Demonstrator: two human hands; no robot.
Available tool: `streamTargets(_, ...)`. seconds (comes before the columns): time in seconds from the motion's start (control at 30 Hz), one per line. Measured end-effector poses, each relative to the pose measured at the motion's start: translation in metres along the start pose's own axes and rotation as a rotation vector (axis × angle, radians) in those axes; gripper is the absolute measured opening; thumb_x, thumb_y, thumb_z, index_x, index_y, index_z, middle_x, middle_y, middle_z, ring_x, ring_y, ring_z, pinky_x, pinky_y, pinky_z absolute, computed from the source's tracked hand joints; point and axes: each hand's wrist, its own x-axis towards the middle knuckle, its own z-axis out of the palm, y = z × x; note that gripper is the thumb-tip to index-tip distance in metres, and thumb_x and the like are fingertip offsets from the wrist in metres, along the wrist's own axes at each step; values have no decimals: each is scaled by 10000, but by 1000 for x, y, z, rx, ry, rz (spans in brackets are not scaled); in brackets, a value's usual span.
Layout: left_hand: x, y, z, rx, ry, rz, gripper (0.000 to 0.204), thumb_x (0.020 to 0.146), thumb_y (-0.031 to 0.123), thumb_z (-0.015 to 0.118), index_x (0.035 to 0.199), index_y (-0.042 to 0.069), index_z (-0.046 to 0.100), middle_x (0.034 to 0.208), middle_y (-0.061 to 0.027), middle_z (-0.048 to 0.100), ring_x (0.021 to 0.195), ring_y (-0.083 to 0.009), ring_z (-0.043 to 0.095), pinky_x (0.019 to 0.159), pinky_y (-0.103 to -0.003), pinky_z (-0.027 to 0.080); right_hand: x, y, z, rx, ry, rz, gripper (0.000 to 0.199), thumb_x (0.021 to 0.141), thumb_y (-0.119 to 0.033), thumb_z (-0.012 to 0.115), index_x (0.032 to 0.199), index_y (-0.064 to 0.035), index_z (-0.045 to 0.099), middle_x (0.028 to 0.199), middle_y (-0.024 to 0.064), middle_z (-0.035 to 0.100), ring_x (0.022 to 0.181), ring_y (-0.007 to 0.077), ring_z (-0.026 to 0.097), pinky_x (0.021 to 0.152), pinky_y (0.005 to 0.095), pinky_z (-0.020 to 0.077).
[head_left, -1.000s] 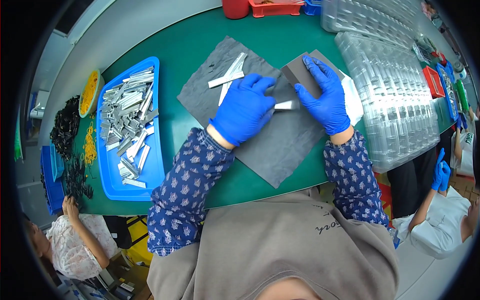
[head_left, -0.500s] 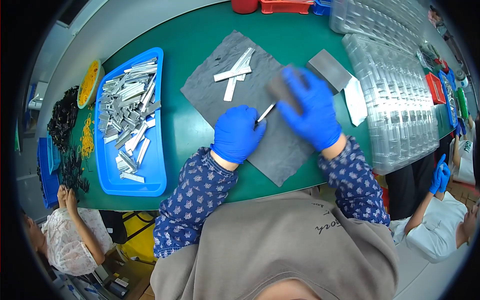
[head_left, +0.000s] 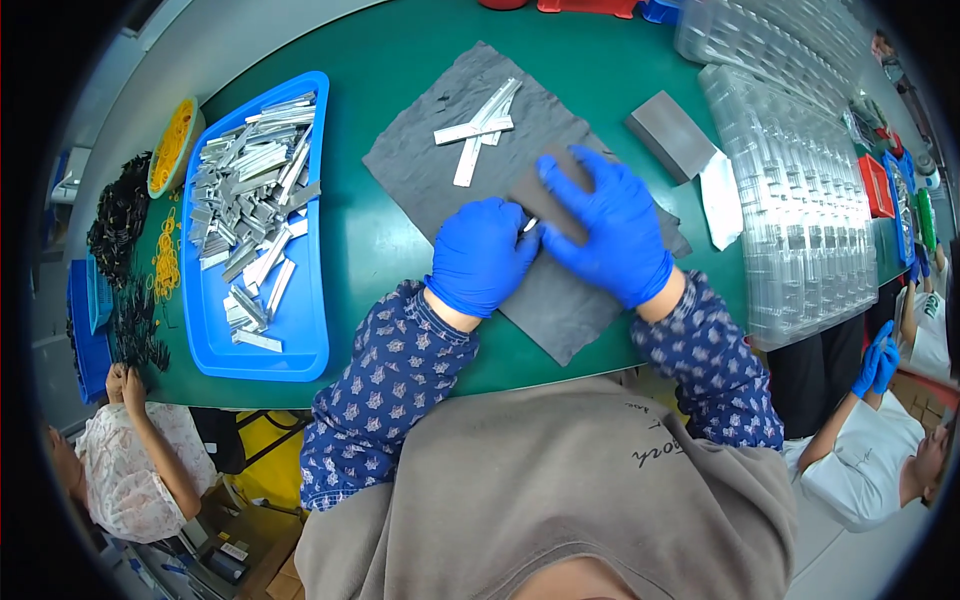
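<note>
Fingers clamped, the left hand (head_left: 480,257) holds one mostly hidden strip (head_left: 531,225), the right hand (head_left: 613,230) one blurred block (head_left: 530,190), with at least three crossed pieces (head_left: 474,131) far.

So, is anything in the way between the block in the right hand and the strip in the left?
Nothing visible: the grey block in the right hand is close to the metal strip poking from the left hand. Blur hides whether they touch.

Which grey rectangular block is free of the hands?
The grey rectangular block on the green tabletop, beside the clear plastic trays; the other block, blurred, is in the blue-gloved right hand.
</note>
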Motion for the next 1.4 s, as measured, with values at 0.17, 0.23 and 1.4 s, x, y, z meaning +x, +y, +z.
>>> streamTargets(0.17, 1, 1, -1, 39, -1, -38, 188, 800, 234, 695, 749, 73, 614, 715, -114, 591, 686, -312, 585, 602, -422, 461, 9, 48, -1, -79, 74, 207, 608, 763, -311, 720, 1330, -158, 561, 1220, 258, 553, 1054, 393, 563, 935, 438, 460)
streamTargets(0.23, 0, 3, -1, 58, -1, -37, 196, 799, 244, 701, 761, 70, 622, 710, -114, 589, 682, -309, 586, 601, -417, 462, 8, 59, -4, 46, 119, 295, 588, 777, -273, 726, 1327, -141, 567, 1236, 252, 552, 1118, 385, 552, 991, 425, 440)
streamTargets(1.4, 1, 1, -2, -28, 19, -137, 160, 794, 236, 670, 776, 88, 612, 759, -111, 590, 712, -319, 593, 631, -439, 476, 1, 31, -1, 234, 106, 129, 625, 766, -212, 739, 1351, -119, 538, 1294, 200, 541, 1133, 366, 540, 998, 427, 425)
